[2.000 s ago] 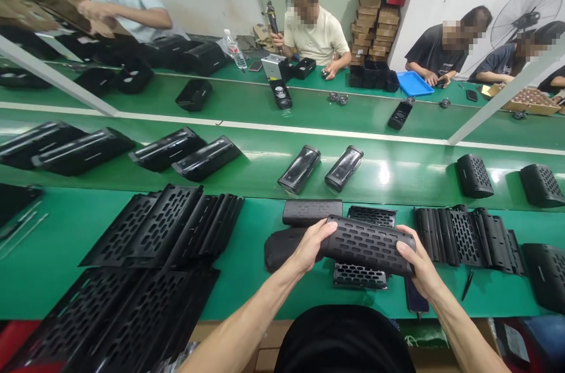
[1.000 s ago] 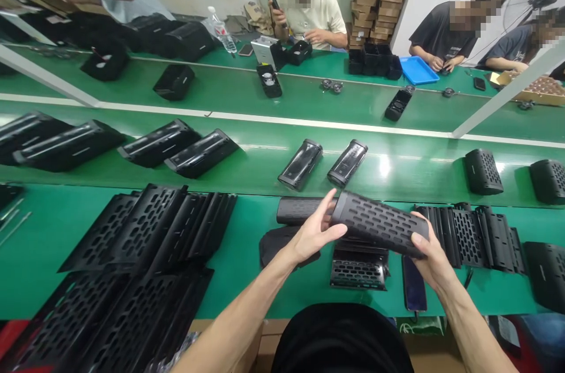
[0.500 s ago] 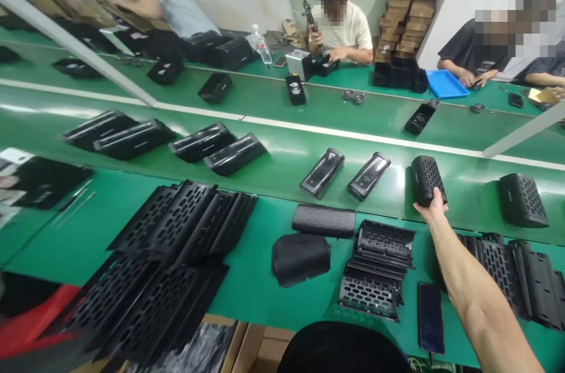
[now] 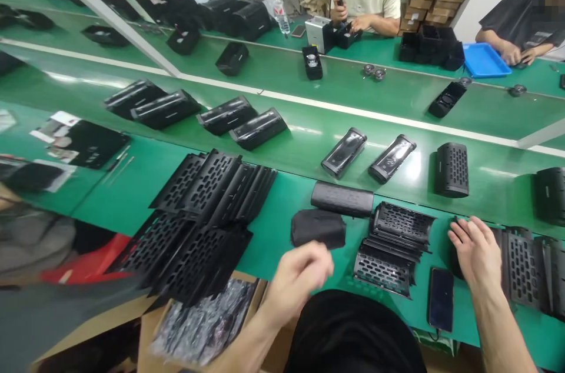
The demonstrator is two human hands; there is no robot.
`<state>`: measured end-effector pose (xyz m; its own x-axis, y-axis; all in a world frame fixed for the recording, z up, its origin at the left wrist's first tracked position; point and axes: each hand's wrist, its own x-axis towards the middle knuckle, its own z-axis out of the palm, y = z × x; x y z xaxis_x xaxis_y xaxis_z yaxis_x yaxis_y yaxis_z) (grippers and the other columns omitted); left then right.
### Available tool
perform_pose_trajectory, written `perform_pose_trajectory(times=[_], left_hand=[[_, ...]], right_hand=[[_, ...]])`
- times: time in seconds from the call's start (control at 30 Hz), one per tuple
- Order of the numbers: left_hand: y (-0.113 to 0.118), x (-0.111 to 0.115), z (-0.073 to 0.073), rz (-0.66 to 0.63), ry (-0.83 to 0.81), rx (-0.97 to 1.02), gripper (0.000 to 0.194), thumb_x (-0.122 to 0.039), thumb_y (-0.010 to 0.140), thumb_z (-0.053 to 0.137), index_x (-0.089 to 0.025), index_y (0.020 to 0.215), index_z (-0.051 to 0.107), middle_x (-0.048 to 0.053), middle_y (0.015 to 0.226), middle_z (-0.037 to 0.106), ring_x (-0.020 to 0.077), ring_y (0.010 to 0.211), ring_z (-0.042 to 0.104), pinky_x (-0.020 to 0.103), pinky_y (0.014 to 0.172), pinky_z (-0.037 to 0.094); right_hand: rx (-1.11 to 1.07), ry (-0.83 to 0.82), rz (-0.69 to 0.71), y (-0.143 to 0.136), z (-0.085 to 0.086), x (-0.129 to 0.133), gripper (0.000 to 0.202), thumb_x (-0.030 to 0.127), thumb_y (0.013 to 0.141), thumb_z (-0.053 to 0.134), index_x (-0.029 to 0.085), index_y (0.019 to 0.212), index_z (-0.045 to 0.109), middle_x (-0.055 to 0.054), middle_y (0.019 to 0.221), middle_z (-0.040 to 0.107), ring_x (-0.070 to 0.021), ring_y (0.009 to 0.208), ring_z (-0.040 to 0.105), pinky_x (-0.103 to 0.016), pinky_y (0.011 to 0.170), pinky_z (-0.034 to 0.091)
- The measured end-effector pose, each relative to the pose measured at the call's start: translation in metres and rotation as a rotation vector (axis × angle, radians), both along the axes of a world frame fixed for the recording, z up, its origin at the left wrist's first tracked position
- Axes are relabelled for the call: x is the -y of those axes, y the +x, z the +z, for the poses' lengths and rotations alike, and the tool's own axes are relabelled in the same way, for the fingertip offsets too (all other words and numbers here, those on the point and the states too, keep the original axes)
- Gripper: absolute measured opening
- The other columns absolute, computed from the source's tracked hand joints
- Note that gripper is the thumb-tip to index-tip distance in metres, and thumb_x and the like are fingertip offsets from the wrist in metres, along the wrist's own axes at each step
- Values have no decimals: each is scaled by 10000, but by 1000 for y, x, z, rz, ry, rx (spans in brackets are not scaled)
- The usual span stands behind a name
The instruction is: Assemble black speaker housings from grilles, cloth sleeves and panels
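Note:
My right hand [image 4: 477, 246] is open, its fingers spread over the dark end of the black perforated covers [image 4: 523, 270] at the right of the bench. It holds nothing. Over the front of the bench hovers my left hand [image 4: 304, 270], its fingers curled; whether anything is inside cannot be made out. Just beyond the left hand lies a dark folded cloth-like piece [image 4: 318, 227], with a flat black cover [image 4: 342, 199] behind it. More perforated covers [image 4: 384, 270] are stacked between my hands. A black perforated speaker-like unit [image 4: 452, 170] stands on the belt.
Several glossy black units [image 4: 343, 152] lie along the green belt [image 4: 304, 149]. A phone [image 4: 440, 299] rests near the front edge. Large stacks of covers [image 4: 212, 196] are on the left, above an open box [image 4: 148, 340]. People work across the belt.
My right hand has let go of the perforated unit on the belt and drawn back to the covers. My left hand has come into view. The view has shifted, moving the scene.

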<state>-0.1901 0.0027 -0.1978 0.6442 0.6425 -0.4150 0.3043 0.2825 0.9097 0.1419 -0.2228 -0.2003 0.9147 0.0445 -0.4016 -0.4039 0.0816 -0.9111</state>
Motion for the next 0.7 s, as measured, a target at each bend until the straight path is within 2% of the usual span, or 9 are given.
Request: perform_pose_trajectory(times=[0.03,0.07,0.1,0.2,0.3,0.37,0.47,0.6,0.7], left_hand=[[9,-1,-12,-9,69,-111,303,-491,881,673,-193,839,710,53,796,704,241,803,641,346,722,480],[17,-2,-25,-64,240,-388,362,-520,939,546,-208,802,670,30,744,682,213,750,636,319,697,465],[26,-2,-40,-82,295,-511,355,-490,957,517,-204,804,661,35,718,679,218,748,644,319,706,451],[46,0,-81,-132,379,-691,239,-418,917,619,-204,817,651,70,724,711,278,838,693,350,782,427],[52,3,-104,-191,456,-733,168,-327,950,582,-193,888,662,135,863,764,313,912,716,369,817,416],[48,3,-106,-229,500,-705,187,-293,986,519,-197,924,667,136,911,775,295,914,723,349,806,415],[34,1,-97,-281,546,-612,206,-320,1001,506,-221,929,673,71,834,764,237,846,718,296,764,412],[16,8,-80,-372,551,-437,214,-370,979,543,-233,874,671,-4,694,697,164,690,652,246,694,409],[14,22,-74,-445,517,-321,229,-373,963,547,-225,833,665,-18,659,664,140,610,589,238,635,397]], right_hand=[[12,-11,37,-19,3,5,467,379,628,899,257,1024,683,-15,928,709,-175,825,712,-283,701,594],[6,-29,67,-38,5,9,478,402,616,921,247,1014,707,-21,927,721,-164,801,705,-261,674,583],[-10,-48,94,-55,7,10,485,418,606,939,237,1002,726,-27,928,728,-155,781,696,-245,651,572],[-49,-69,192,-96,9,4,490,452,616,957,219,996,752,-42,943,738,-150,764,679,-237,627,554],[-40,-85,311,-120,11,-6,467,500,673,927,224,1007,752,-46,942,740,-161,764,670,-260,642,552],[-23,-126,389,-131,10,-11,463,533,700,903,229,1013,748,-52,931,744,-176,770,673,-277,652,552],[-34,-173,546,-150,-1,-18,464,562,730,867,229,1028,743,-68,924,751,-217,818,694,-319,702,567],[-58,-197,725,-181,-30,-46,546,599,698,838,226,1078,721,-104,1019,761,-271,942,711,-384,803,576],[-40,-269,811,-196,-53,-68,557,625,706,765,212,1076,707,-93,988,764,-257,884,705,-358,736,557]])
